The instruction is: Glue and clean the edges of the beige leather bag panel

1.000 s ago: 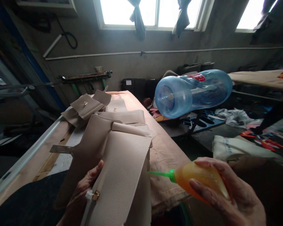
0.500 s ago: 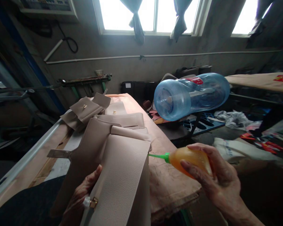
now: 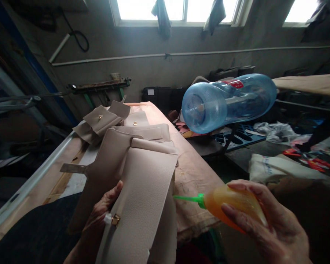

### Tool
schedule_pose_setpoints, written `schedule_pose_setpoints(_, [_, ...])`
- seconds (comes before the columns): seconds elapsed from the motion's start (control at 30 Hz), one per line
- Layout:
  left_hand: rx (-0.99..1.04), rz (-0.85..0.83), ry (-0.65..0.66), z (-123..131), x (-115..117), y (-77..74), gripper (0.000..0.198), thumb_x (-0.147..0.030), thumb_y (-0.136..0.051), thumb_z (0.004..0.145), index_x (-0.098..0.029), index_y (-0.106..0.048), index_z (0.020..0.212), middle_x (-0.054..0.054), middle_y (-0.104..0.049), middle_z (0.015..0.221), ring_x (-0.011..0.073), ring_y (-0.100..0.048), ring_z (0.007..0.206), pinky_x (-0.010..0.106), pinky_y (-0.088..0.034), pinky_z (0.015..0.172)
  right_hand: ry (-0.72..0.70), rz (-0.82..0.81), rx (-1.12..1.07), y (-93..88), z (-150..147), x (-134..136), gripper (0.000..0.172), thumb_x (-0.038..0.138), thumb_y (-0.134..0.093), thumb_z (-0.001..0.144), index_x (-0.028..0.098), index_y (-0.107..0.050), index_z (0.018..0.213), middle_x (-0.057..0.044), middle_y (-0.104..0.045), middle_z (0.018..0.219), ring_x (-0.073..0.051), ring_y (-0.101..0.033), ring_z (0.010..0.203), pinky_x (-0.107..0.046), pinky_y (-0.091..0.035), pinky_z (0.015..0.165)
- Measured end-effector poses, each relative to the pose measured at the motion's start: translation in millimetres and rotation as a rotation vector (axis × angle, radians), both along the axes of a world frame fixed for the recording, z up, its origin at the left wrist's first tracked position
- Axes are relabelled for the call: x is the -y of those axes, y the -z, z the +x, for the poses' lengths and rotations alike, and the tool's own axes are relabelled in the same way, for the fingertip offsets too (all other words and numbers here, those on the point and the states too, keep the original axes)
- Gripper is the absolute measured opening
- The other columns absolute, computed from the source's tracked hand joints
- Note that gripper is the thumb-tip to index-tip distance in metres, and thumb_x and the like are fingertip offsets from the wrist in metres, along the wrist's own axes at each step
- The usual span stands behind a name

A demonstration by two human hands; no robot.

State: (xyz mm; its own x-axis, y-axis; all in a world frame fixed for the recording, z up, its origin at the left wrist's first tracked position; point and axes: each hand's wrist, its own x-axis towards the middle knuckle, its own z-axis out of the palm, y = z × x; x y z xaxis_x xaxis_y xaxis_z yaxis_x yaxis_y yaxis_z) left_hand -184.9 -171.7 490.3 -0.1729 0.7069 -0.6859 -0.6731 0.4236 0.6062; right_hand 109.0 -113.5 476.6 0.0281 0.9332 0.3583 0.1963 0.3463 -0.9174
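The left hand (image 3: 104, 216), at lower centre of the frame, was closed on a beige leather panel (image 3: 145, 190) and held it upright. The panel hid the fingers, leaving only the thumb and palm in view, beside a small gold clasp (image 3: 115, 219).

The right hand (image 3: 266, 227), at lower right, was wrapped around an orange squeeze bottle (image 3: 233, 205). Its green nozzle (image 3: 187, 198) pointed left at the panel's right edge; contact could not be determined.

Behind the panel, more beige leather pieces (image 3: 101, 119) lay stacked on the worktop (image 3: 192, 172), partly screened by it. A metal rail (image 3: 30, 183) ran along the worktop's left side.

At centre right, a large blue water bottle (image 3: 228, 101) lay on its side above scattered clutter. A white bag (image 3: 266, 168) sat below it, just above the right hand.
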Motion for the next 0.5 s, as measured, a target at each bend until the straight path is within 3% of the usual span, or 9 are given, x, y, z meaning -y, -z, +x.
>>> schedule_pose_setpoints(0.07, [0.046,0.017,0.062,-5.7,0.7,4.2,0.021,-0.019,-0.056,0.091,-0.006,-0.067,0.103,0.011,-0.069,0.063,0.0253,-0.066,0.05,0.032,-0.056,0.046,0.028,-0.043,-0.014,-3.3,-2.5,7.3,0.027,0.044,-0.08,0.066,0.033,-0.067,0.087,0.006,-0.064,0.091,-0.01,-0.062,0.071,-0.008,-0.049,0.063])
schedule_pose_setpoints(0.27, [0.003,0.116,0.061,-1.2,-1.2,7.1,0.026,-0.022,-0.05,0.095,-0.006,-0.066,0.108,0.012,-0.07,0.067,0.0258,-0.068,0.055,0.034,-0.059,0.051,0.127,-0.198,-0.09,-13.1,-11.5,26.9,0.034,0.049,-0.08,0.061,0.03,-0.067,0.086,0.005,-0.065,0.09,-0.012,-0.061,0.071,-0.011,-0.049,0.062])
schedule_pose_setpoints(0.4, [-0.035,0.086,-0.007,5.1,-3.8,2.4,0.027,-0.021,-0.047,0.096,-0.002,-0.065,0.106,0.016,-0.071,0.073,0.0261,-0.07,0.061,0.035,-0.061,0.056,0.133,-0.279,-0.128,-11.3,-7.5,30.8,0.041,0.049,-0.084,0.055,0.029,-0.067,0.087,0.002,-0.067,0.089,-0.014,-0.063,0.068,-0.014,-0.05,0.054])
schedule_pose_setpoints(0.5, [-0.059,0.095,-0.06,13.8,-3.0,-5.8,0.027,-0.019,-0.046,0.096,-0.001,-0.065,0.104,0.014,-0.069,0.065,0.0265,-0.068,0.052,0.033,-0.058,0.047,0.078,-0.296,-0.145,-6.6,-0.2,31.3,0.043,0.045,-0.087,0.049,0.028,-0.069,0.085,-0.002,-0.069,0.08,-0.019,-0.065,0.06,-0.018,-0.051,0.047])
